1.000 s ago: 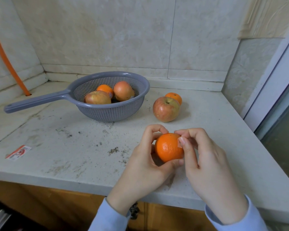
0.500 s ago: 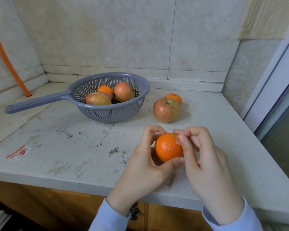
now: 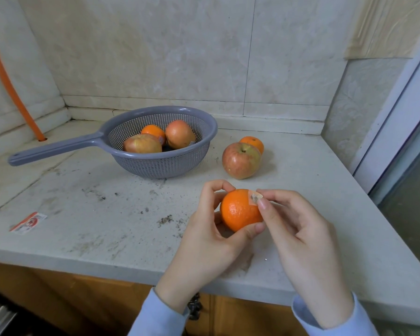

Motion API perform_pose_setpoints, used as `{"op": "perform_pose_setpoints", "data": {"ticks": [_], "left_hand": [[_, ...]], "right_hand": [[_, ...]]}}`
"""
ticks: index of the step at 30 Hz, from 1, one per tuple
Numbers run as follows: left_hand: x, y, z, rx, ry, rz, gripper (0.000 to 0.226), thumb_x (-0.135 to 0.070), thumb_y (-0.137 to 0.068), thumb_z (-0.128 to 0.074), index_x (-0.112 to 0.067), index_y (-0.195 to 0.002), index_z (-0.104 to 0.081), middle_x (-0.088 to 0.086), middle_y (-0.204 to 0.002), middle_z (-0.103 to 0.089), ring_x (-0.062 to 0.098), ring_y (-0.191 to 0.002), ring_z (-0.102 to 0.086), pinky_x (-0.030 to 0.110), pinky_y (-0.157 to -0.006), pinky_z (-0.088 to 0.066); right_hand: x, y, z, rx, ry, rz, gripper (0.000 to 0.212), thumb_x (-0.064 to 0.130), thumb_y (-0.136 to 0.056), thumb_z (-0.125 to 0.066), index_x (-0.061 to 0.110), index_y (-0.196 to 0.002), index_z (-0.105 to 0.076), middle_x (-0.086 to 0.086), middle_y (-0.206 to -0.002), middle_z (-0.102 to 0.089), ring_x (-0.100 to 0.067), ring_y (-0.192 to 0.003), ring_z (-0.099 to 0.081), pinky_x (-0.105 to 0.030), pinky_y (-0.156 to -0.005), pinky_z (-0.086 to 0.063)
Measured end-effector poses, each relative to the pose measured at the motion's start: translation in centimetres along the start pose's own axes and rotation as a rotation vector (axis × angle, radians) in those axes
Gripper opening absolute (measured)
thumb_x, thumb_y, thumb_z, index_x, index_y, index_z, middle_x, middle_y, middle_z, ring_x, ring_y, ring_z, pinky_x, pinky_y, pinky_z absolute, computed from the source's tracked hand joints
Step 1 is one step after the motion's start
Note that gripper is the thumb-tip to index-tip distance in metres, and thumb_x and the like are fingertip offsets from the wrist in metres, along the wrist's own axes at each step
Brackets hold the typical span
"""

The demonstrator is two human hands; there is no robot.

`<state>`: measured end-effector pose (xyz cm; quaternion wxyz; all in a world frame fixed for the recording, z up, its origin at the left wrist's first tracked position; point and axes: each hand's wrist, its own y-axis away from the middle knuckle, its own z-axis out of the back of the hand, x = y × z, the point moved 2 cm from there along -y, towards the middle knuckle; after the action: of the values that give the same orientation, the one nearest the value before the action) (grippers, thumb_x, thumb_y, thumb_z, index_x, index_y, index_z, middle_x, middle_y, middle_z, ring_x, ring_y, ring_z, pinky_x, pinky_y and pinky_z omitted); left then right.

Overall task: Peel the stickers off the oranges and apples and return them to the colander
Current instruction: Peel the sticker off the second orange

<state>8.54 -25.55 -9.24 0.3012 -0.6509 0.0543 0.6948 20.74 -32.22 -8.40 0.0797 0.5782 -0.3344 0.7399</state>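
An orange [image 3: 239,210] is held above the tabletop's [image 3: 107,226] front edge, gripped by the left hand's [image 3: 211,238] fingers while the right hand's [image 3: 298,238] thumb and forefinger pinch a half-lifted sticker [image 3: 255,198] on its upper right. Behind, toward the back edge, a grey colander [image 3: 160,163] holds two apples and an orange; another apple [image 3: 240,160] and orange [image 3: 252,143] sit just beside it.

You get soft, even daylight from the right, with faint shadows under the colander [image 3: 165,163] and left of the apple [image 3: 241,160]. No glare. Wide-angle bending curves the wall and counter edges; the centre stays sharp.
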Motion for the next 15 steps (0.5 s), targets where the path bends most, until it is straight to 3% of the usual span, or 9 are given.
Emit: {"op": "perform_pose_setpoints", "data": {"ticks": [5,11,15], "left_hand": [[0.16,0.04,0.09,0.001,-0.045,-0.016,0.057,-0.022,-0.072,-0.084,-0.034,-0.11,-0.043,-0.017,-0.107,-0.063,0.01,-0.089,-0.07,0.027,-0.074,-0.059],[0.16,-0.01,-0.02,-0.006,-0.099,-0.029,0.057,-0.025,-0.071,-0.084,-0.039,-0.106,-0.042,-0.02,-0.109,-0.062,0.01,-0.091,-0.069,0.027,-0.074,-0.059],[0.03,0.05,-0.05,-0.011,-0.121,-0.028,0.057,-0.02,-0.072,-0.085,-0.041,-0.104,-0.042,-0.022,-0.109,-0.06,0.01,-0.089,-0.069,0.028,-0.074,-0.059]], "right_hand": [[-0.45,-0.4,0.12,0.01,-0.122,-0.077,0.009,0.014,-0.085,-0.065,0.019,-0.089,-0.07,0.009,-0.094,-0.075,0.0,-0.09,-0.069,-0.01,-0.077,-0.05],[-0.85,-0.35,0.15,-0.002,0.048,-0.048,0.008,0.022,-0.088,-0.062,0.027,-0.09,-0.068,0.011,-0.095,-0.072,0.005,-0.092,-0.066,-0.005,-0.077,-0.047],[-0.94,-0.09,-0.28,-0.066,0.211,0.038,0.012,0.033,-0.087,-0.055,0.026,-0.088,-0.064,0.012,-0.094,-0.071,-0.001,-0.092,-0.065,-0.005,-0.076,-0.047]]}}
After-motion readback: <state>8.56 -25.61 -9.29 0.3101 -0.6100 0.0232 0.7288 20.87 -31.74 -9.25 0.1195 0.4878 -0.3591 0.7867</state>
